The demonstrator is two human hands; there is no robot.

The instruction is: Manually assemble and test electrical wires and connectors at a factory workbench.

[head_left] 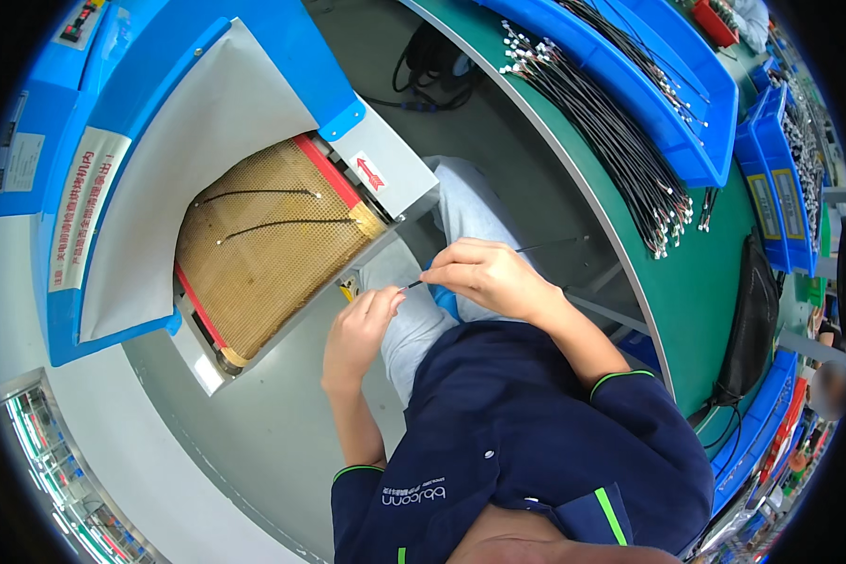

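Note:
My left hand [355, 331] and my right hand [487, 275] meet above my lap, both with fingers closed in a pinch. Between them runs a thin black cable [414, 285]; its left end is at my left fingertips, and its other end trails out to the right past my right hand. What sits at the pinched end is too small to make out. To the left, two black cables [287, 226] with small light-coloured ends lie apart on a brown mesh conveyor belt [254, 282], near the opening of a blue machine [338, 120].
At the right curves a green-topped table [667, 291] bearing a large bundle of black cables [602, 132]. Behind it stands a blue bin [714, 103] with more cables. A black pouch [747, 324] lies on the table's right side. A coiled dark cord [432, 70] is beyond the conveyor.

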